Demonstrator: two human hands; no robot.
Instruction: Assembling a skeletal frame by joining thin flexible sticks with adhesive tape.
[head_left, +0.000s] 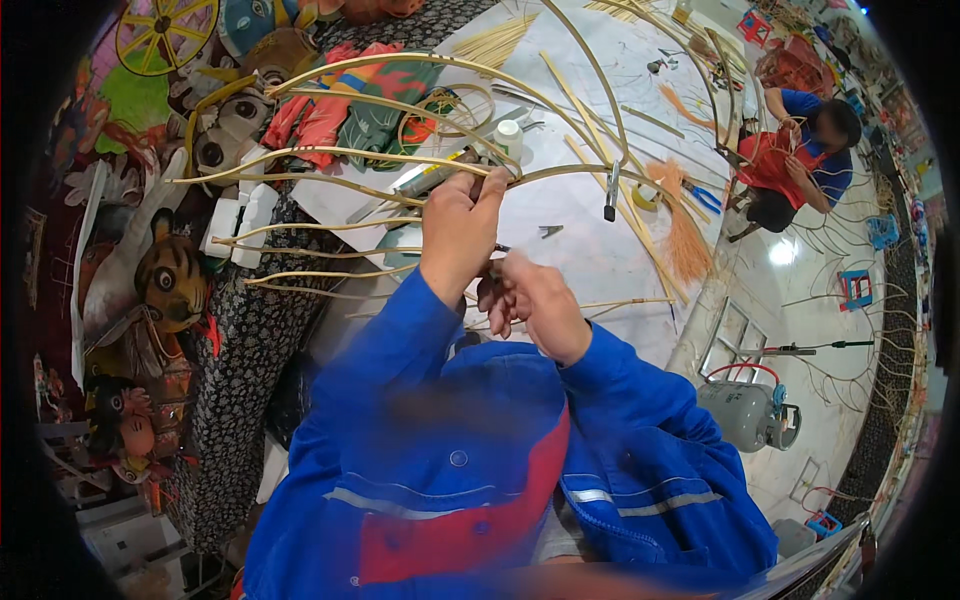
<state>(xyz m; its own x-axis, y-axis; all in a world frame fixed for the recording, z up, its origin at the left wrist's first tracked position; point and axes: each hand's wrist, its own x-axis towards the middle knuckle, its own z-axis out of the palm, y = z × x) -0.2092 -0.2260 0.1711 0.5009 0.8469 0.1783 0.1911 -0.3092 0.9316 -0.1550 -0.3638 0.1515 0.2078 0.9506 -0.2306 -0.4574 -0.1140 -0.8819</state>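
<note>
My left hand [458,225] is closed round the joined ends of a frame of bent bamboo strips [370,158]. Its long curved strips fan out to the left and arch over the table. Just below, my right hand [535,300] is close to the frame, fingers curled and partly blurred. Something small and dark shows by its fingertips, too unclear to name. A metal clamp [612,190] with a dark tip grips the strip right of my left hand. A white bottle [508,138] stands beyond the left hand, and a small dark clip [550,231] lies on the white table covering.
Loose bamboo strips [640,245], orange fibre [680,235] and blue-handled pliers [706,198] lie to the right. Painted animal heads [175,270] crowd the left side. A grey gas cylinder [742,412] stands on the floor at right; farther off sits a person in blue [805,150].
</note>
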